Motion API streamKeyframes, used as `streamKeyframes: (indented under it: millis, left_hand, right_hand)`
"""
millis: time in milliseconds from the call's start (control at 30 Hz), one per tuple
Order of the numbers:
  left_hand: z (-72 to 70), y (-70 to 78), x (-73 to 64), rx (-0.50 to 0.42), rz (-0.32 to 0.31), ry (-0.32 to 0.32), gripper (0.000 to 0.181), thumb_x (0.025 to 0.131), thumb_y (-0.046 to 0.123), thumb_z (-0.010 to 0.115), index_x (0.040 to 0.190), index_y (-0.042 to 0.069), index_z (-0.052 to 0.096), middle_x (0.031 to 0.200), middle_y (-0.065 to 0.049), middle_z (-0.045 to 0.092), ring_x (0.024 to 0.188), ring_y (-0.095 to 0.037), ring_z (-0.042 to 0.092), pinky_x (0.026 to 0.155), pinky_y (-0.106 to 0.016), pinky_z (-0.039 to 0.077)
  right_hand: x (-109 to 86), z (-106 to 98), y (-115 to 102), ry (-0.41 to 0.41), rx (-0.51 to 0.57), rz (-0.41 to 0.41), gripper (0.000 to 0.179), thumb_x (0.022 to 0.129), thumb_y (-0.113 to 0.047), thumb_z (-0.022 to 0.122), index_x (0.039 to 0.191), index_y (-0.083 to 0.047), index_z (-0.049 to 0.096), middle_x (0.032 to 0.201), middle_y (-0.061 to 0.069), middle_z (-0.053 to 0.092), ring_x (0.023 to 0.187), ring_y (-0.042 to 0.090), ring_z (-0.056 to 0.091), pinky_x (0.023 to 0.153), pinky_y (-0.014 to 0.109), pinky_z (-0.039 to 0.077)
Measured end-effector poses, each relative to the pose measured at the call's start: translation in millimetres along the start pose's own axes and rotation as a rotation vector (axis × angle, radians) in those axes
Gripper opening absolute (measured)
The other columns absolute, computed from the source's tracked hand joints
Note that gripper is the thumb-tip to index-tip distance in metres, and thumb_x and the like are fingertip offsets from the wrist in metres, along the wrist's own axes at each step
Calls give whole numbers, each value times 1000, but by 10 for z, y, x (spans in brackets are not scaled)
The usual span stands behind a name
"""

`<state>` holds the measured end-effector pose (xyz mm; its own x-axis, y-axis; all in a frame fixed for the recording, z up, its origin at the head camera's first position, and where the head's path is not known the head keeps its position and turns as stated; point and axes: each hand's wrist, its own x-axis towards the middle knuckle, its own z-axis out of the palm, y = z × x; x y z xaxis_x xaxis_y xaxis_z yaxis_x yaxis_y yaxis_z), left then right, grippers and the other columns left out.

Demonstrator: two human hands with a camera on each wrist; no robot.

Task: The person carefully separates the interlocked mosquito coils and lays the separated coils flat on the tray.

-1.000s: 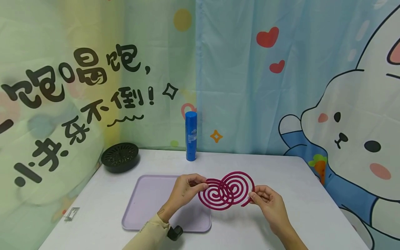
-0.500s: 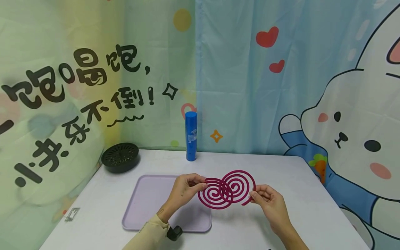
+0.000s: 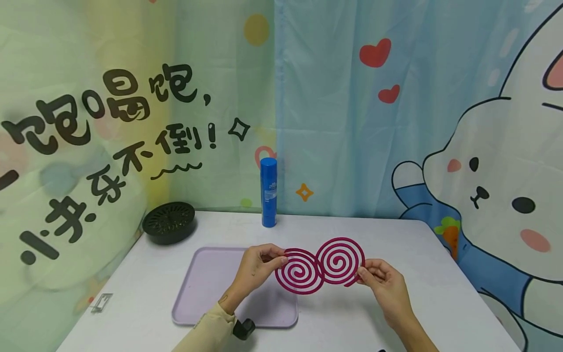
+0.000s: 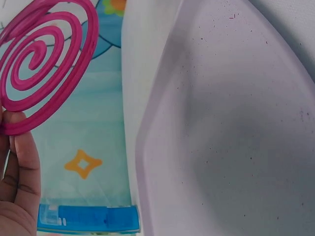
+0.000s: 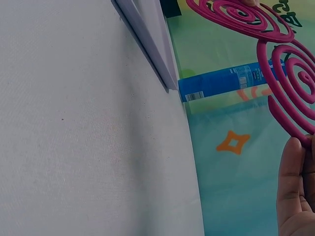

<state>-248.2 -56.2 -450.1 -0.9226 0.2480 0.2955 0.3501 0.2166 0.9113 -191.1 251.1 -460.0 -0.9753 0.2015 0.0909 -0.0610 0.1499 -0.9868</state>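
Two magenta mosquito coils are held in the air above the table. In the head view my left hand (image 3: 256, 271) pinches the left coil (image 3: 299, 272) at its upper left rim between thumb and fingers. My right hand (image 3: 388, 288) pinches the right coil (image 3: 338, 262) near its outer end, at the lower right. The two coils overlap only slightly where their rims meet, with the right one a little higher. Fingers (image 4: 27, 167) at the rim of a coil (image 4: 88, 54) show in the left wrist view. Similarly, the right wrist view has fingers (image 5: 291, 172) against a coil (image 5: 265, 61).
A lilac tray (image 3: 206, 278) lies on the white table (image 3: 396, 239), partly under my left arm. A round black slotted dish (image 3: 169, 222) sits at the back left corner. A blue cylindrical can (image 3: 269, 193) stands at the back. A small metal piece (image 3: 102, 302) lies by the left edge.
The coils have drawn apart sideways, so their overlap has shrunk from a wide band to a narrow one. My right hand has shifted slightly right, and my left hand slightly left.
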Motion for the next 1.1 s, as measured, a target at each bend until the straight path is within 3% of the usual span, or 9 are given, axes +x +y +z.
streamKeyframes:
  millis: [700,1100]
  left_hand:
    - [-17,-29,-24,-10,-30,-2,9,89,14,79,96,8,77,89,-6,77,73,-10,68,66,-19,57]
    - [-68,-73,-54,37,-22,26,9,88,14,80,95,9,77,88,-5,77,72,-10,66,66,-19,56]
  right_hand:
    - [56,-44,4,44,40,-5,35,96,-14,69,119,10,57,91,-2,70,82,9,71,77,24,61]
    - [60,-34,6,56,28,19,35,97,-14,68,121,8,57,93,-1,70,84,9,71,78,24,61]
